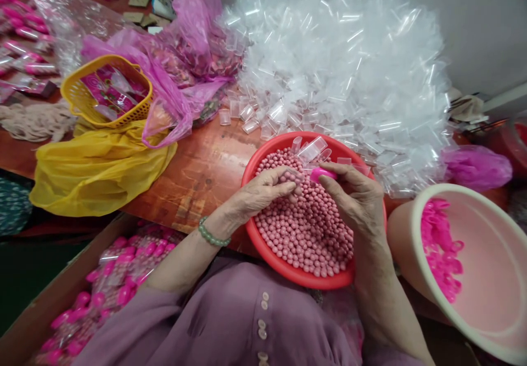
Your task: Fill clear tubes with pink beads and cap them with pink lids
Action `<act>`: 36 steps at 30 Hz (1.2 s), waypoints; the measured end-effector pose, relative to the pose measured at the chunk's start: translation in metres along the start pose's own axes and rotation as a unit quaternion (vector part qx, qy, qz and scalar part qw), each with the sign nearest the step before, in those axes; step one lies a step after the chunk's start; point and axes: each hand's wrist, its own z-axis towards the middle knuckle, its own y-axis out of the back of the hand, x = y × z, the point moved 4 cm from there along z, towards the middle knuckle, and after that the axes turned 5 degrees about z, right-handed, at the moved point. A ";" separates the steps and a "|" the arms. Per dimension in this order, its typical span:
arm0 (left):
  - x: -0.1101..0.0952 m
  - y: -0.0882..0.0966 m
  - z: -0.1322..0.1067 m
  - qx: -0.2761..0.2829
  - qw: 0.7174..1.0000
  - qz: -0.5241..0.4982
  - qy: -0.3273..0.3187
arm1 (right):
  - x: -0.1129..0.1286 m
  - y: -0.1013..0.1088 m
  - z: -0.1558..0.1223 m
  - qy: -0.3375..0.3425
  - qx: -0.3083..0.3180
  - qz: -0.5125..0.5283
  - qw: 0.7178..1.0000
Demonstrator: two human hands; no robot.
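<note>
My left hand point(263, 191) is closed round a small clear plastic tube point(291, 178) with pink beads inside. Between the thumb and fingers of my right hand point(359, 195) is a bright pink cap point(323, 175), close to the tube; whether the two touch is hard to tell. Both hands are above a red basin point(264, 248) of round pink beads point(302, 242). Several clear tubes point(313, 149) lie on the beads at the basin's far side.
A large heap of clear tubes point(341, 64) covers the table's back. At right stands a pale pink bucket point(494, 278) with pink caps point(440, 245). On the left are a yellow basket point(107, 119), a yellow bag point(102, 174) and a box of filled, capped tubes point(119, 272).
</note>
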 end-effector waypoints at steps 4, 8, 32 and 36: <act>0.000 0.001 0.000 -0.005 1.000 -0.009 -0.001 | -0.003 0.003 0.001 -0.005 -0.021 0.002 1.000; 0.001 -0.001 0.001 0.008 1.000 0.006 0.010 | 0.000 -0.007 0.003 0.009 -0.010 0.023 1.000; -0.002 -0.001 0.000 0.075 0.994 -0.042 0.066 | 0.010 -0.014 0.002 0.096 0.066 -0.069 0.991; -0.004 -0.001 0.001 0.067 0.994 -0.049 0.070 | 0.010 -0.005 0.003 0.133 0.048 -0.149 0.979</act>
